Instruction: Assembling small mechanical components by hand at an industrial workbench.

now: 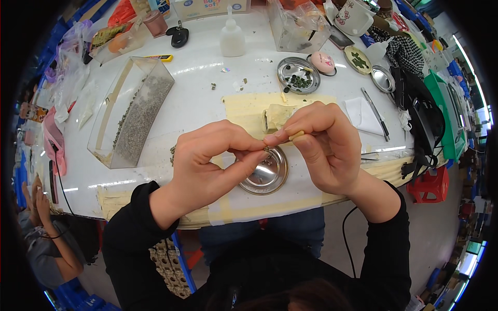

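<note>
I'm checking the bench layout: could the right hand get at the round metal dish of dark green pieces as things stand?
Probably yes. The metal dish sits uncovered on the white table beyond the right hand, with nothing standing between. But that hand is busy pinching a small cream-coloured piece.

White squeeze bottle (pixel 232 37) (upright), car key (pixel 179 36).

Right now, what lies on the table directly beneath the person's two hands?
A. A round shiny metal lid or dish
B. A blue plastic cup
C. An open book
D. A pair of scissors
A: a round shiny metal dish sits on the table just under the left hand and right hand, whose fingertips meet above it around a tiny piece.
</note>
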A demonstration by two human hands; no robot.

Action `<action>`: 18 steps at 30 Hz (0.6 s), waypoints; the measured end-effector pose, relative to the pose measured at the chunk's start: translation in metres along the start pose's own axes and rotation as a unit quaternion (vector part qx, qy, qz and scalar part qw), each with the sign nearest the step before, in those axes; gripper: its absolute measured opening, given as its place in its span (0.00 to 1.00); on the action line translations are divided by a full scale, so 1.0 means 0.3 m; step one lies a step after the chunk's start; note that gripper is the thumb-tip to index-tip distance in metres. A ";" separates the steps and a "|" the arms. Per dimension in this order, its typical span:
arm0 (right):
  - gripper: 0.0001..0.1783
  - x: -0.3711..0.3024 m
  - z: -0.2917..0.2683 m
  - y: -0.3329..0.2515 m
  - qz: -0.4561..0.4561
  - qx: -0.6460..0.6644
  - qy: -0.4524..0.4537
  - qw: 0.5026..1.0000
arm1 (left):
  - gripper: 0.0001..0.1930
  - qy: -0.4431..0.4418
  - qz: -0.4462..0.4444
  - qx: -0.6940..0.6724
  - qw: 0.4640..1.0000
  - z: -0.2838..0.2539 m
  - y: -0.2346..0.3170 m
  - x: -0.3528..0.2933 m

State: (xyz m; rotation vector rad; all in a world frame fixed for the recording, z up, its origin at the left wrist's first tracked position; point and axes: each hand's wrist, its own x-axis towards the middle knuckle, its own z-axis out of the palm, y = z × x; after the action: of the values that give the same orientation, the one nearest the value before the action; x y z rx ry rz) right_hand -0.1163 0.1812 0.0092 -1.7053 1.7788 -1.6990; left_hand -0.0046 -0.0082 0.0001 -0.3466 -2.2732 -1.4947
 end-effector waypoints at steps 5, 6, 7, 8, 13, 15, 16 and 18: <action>0.05 -0.003 0.002 0.000 0.004 0.001 -0.001 1.000 | 0.09 0.001 0.003 -0.004 1.000 0.002 0.000 0.001; 0.05 -0.003 0.002 -0.001 0.004 0.001 -0.002 1.000 | 0.09 0.001 0.003 -0.004 1.000 0.001 0.002 0.001; 0.05 -0.003 0.002 -0.001 0.004 0.000 -0.003 1.000 | 0.09 0.000 0.003 -0.003 1.000 0.001 0.003 0.002; 0.05 -0.003 0.001 -0.003 0.003 -0.002 -0.002 1.000 | 0.09 0.000 0.004 -0.003 1.000 0.001 0.002 0.002; 0.05 -0.002 0.002 0.004 -0.001 0.000 -0.001 1.000 | 0.08 0.004 0.003 -0.011 1.000 0.001 -0.002 -0.001; 0.05 -0.003 0.004 0.001 0.007 0.015 0.004 1.000 | 0.08 0.003 0.003 -0.012 1.000 0.001 -0.001 -0.001; 0.05 -0.003 0.006 0.000 0.012 0.022 0.007 1.000 | 0.08 0.003 0.003 -0.013 1.000 0.001 0.000 -0.001; 0.05 -0.006 0.023 0.011 0.007 0.069 0.066 0.995 | 0.08 0.003 0.009 -0.007 1.000 0.000 0.004 0.002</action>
State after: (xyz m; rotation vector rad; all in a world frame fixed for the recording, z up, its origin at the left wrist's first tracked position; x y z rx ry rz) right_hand -0.1126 0.1777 0.0035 -1.5552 1.6745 -1.9204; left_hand -0.0047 -0.0078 0.0014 -0.3656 -2.2488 -1.5016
